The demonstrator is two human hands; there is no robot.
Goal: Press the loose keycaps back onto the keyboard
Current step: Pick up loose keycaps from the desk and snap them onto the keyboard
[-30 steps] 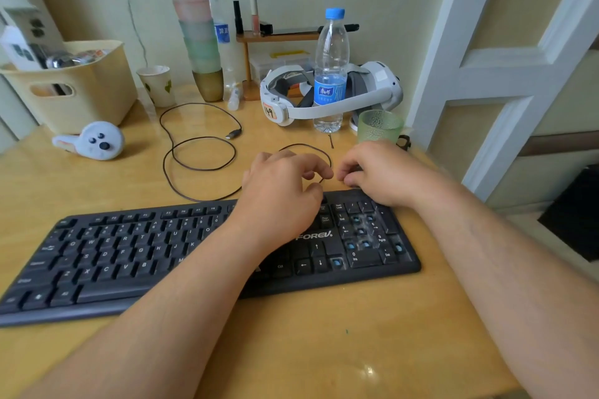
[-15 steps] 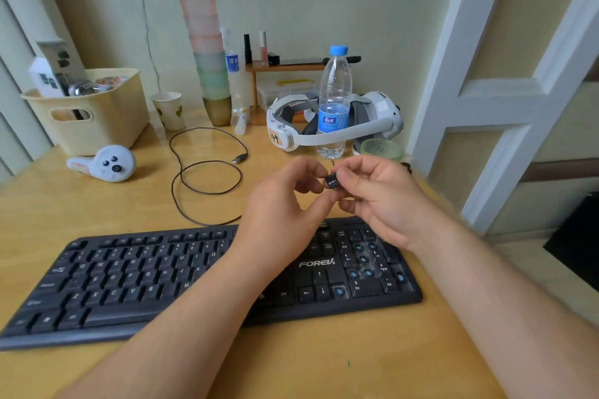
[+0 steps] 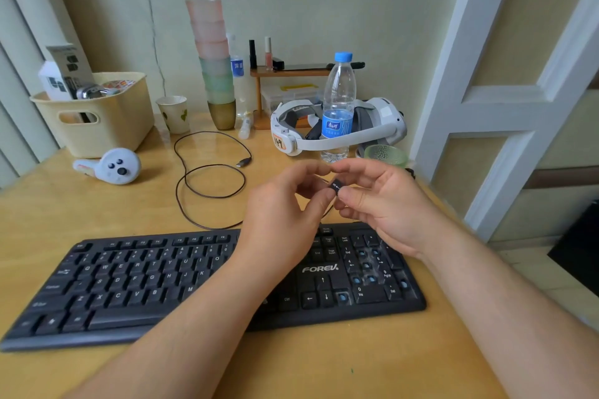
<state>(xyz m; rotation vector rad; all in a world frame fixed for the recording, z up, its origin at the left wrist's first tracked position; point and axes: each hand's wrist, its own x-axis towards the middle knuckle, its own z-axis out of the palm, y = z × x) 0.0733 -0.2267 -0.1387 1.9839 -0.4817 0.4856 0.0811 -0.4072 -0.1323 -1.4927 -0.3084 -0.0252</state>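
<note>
Head view: both hands hover above the right end of the keyboard (image 3: 181, 282), raised off the keys and meeting at a single black keycap (image 3: 335, 186). The left hand (image 3: 285, 210) has its fingers curled, thumb tip pressed to the near side of the keycap. The right hand (image 3: 382, 201) pinches the same keycap between thumb and forefinger, the other fingers loosely bent beneath. The keycap's printed face is turned toward the camera, showing a white arrow mark.

On the keyboard, which lies on the wooden bench (image 3: 324, 366), several spots in the number pad (image 3: 369, 266) and one beside the arrow keys show blue stems with no caps on them. A dark cable (image 3: 207, 178) loops on the bench behind the keyboard.

Farther back stand a water bottle (image 3: 338, 107) in front of a white headset (image 3: 372, 129), a green cup (image 3: 385, 155) just beside them, a stack of pastel cups (image 3: 214, 65), a paper cup (image 3: 173, 113), a cream basket (image 3: 97, 120) and a white controller (image 3: 110, 167).
</note>
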